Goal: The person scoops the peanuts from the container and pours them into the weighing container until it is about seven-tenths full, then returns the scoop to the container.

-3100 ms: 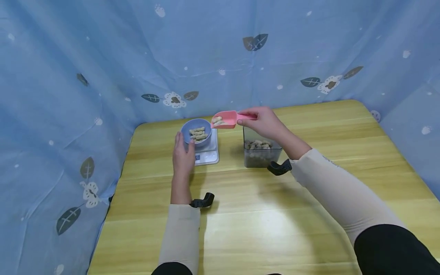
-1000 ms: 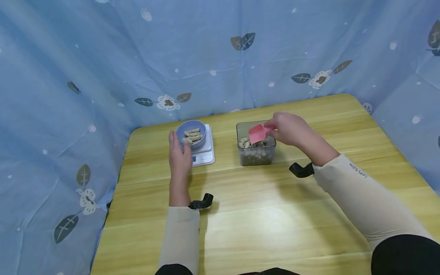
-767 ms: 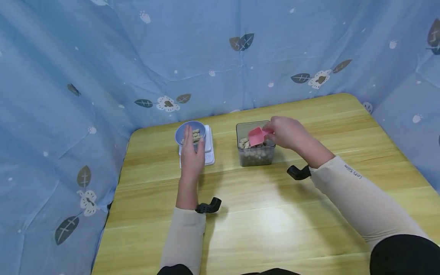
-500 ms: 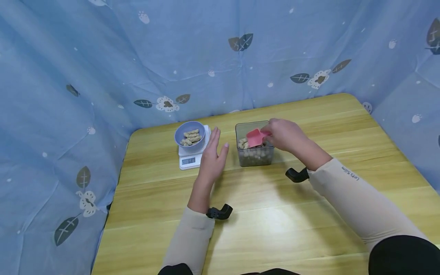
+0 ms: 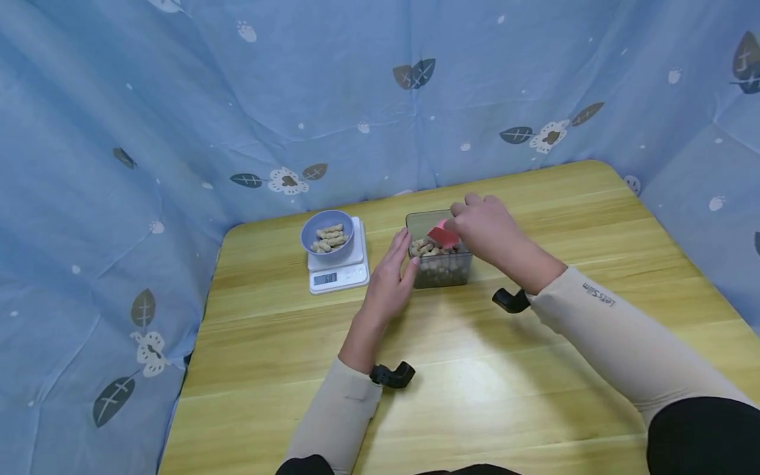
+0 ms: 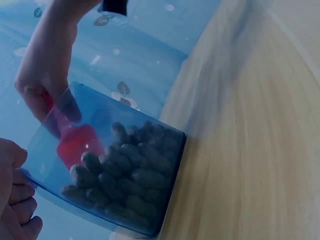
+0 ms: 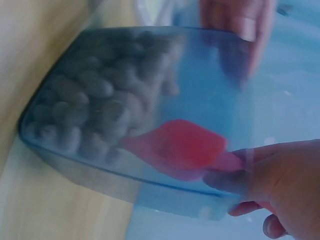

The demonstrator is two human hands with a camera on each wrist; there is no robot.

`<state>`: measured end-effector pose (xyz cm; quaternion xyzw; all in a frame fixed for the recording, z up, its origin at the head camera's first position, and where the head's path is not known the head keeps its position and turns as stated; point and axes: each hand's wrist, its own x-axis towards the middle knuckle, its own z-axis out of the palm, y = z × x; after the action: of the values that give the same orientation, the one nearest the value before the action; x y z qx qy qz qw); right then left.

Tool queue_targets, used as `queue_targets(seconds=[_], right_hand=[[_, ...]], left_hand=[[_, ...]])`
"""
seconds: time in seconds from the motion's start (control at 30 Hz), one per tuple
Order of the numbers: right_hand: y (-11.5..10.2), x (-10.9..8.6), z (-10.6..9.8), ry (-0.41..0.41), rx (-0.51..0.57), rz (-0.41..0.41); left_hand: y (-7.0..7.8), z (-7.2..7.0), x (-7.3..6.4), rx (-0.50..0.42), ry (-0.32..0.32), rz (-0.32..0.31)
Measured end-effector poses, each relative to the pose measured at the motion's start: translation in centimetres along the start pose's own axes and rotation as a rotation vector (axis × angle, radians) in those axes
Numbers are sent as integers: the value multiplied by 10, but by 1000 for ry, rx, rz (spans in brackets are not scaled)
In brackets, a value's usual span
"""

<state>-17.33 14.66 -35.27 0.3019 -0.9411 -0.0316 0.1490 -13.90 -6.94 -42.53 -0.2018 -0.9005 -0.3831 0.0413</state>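
Observation:
My right hand [image 5: 487, 231] grips the handle of a pink scoop [image 5: 444, 236] inside the clear grey container [image 5: 441, 277]. In the right wrist view the scoop [image 7: 180, 147] points at the peanuts [image 7: 95, 100], its tip at their surface. Peanuts [image 6: 130, 175] fill the container's lower part. At the container's left side is my left hand [image 5: 388, 284], fingers fairly straight along the wall and thumb by the front corner. A blue bowl [image 5: 309, 227] holding several peanuts [image 5: 330, 239] sits on a white kitchen scale [image 5: 350, 274]. My right fingers partly hide the scoop's handle.
The wooden table [image 5: 267, 369] carries all of these, with the scale to the left of the container. Behind and beside the table hangs a blue patterned curtain [image 5: 332, 79]. Black wrist cameras [image 5: 393, 376] stick out from both wrists.
My left hand has left the bowl and moved right to the container. The scoop, earlier over the bowl with peanuts in it, has come back into the container and now tips downward.

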Motion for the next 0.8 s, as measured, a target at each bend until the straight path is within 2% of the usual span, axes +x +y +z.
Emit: queue_targets(seconds=[0.1,0.2,0.3,0.43,0.57,0.8], right_hand=[[-1,5,6,9,-10,-61],[-1,8,9,-4,54,-123],[2,8,8,-58,138,-159],[7,8,6,-155,255,-105],[10,10,3,-215,364,-40],[5,13,13,-213,418,3]], left_hand=[[0,0,0,-3,-5,-11],[0,1,0,1,-4,-11],[0,1,1,11,8,3],[-1,2,1,27,18,14],[-3,2,2,29,13,6],[-3,1,3,13,15,-2]])
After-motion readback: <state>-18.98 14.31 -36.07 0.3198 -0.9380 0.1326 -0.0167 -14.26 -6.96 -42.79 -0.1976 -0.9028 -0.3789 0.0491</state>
